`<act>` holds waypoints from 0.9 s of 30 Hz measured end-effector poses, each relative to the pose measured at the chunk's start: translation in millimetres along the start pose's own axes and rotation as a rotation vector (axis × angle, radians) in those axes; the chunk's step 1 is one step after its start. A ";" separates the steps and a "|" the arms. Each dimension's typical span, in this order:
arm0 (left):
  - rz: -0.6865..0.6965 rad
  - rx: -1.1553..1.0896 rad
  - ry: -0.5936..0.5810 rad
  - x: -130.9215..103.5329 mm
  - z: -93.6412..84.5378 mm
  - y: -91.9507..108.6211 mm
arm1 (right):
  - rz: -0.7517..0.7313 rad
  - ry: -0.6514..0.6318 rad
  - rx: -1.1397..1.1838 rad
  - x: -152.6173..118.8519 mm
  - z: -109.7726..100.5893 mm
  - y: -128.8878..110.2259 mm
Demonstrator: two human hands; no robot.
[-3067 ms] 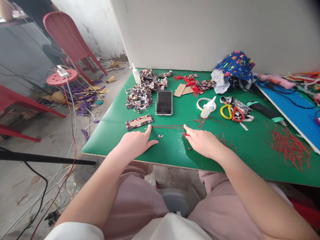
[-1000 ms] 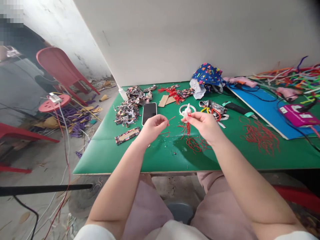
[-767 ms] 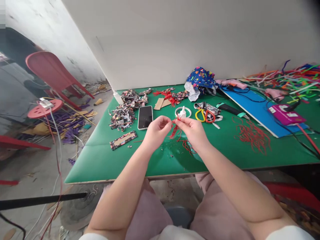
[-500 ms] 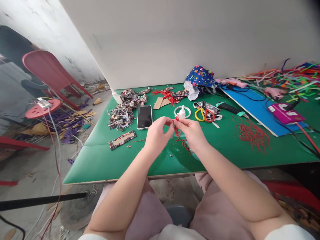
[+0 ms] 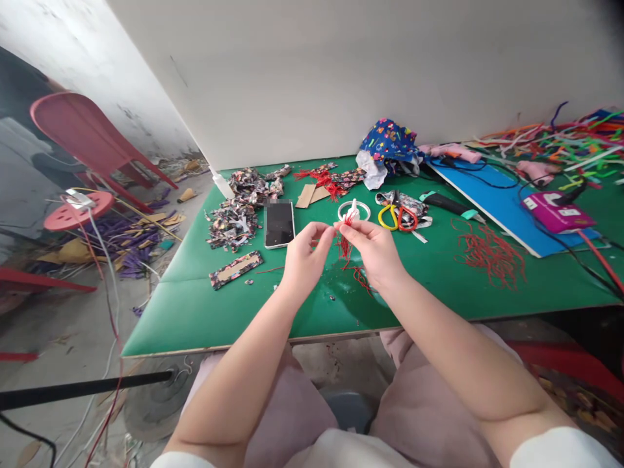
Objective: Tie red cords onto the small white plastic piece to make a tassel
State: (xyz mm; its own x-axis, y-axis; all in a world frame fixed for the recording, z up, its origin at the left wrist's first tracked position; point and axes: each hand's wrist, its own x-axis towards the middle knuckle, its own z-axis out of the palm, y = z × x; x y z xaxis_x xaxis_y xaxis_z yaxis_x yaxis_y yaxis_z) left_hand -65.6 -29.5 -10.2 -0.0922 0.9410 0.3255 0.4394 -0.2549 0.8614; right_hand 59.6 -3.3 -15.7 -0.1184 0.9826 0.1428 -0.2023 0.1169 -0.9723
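Observation:
A small bunch of red threads (image 5: 345, 248) hangs between my hands over the green table (image 5: 322, 312). My right hand (image 5: 374, 250) pinches its top between thumb and index finger. My left hand (image 5: 311, 252) is closed in a pinch, its fingertips meeting the right ones at the top of the threads; what they hold is too small to make out. Just behind the fingers stand a white bottle (image 5: 352, 211) and a white ring (image 5: 366, 209). Loose red threads (image 5: 361, 281) lie below my right hand.
A phone (image 5: 279, 225), patterned fabric pieces (image 5: 234, 224) and a patterned strip (image 5: 236, 269) lie left. Scissors (image 5: 407, 220), a cutter (image 5: 448, 205), a red thread pile (image 5: 490, 257), a blue board (image 5: 497, 208) and a purple box (image 5: 558, 213) are right.
My fingertips have shifted slightly up and left in the picture, along with the whole scene. The red bunch now hangs more visibly below my right fingers.

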 end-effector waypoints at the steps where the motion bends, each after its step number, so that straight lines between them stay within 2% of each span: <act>1: -0.046 -0.130 -0.050 1.3 0.3 -1.8 | -0.032 -0.024 -0.052 1.3 -2.2 -1.9; 4: -0.123 -0.469 -0.196 2.6 3.0 -5.1 | -0.158 -0.097 -0.227 5.2 -8.7 -7.8; 6: -0.170 -0.595 -0.266 0.8 6.0 -4.4 | -0.195 -0.122 -0.274 6.8 -11.8 -11.3; 11: -0.294 -0.713 -0.371 -7.4 13.6 1.3 | -0.108 -0.122 -0.140 8.1 -15.7 -16.5; 18: -0.430 -0.686 -0.432 -12.7 18.5 -1.6 | -0.104 -0.035 -0.066 15.4 -23.9 -15.4; 23: -0.417 -0.571 -0.591 -9.4 17.2 -7.7 | -0.144 -0.016 -0.097 17.6 -29.6 -20.5; 25: -0.381 -0.492 -0.597 -6.4 16.2 -11.6 | -0.176 -0.022 -0.109 16.7 -29.7 -23.0; 27: -0.316 -0.416 -0.552 -3.7 15.9 -15.4 | -0.192 -0.045 -0.112 15.2 -28.4 -24.2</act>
State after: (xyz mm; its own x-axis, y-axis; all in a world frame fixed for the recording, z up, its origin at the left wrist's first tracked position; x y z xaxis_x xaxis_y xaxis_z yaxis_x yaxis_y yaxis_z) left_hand -57.9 -25.5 -30.9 0.3510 0.9299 -0.1096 0.0835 0.0855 0.9928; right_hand 90.3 12.8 4.8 -0.1317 0.9339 0.3324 -0.1160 0.3185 -0.9408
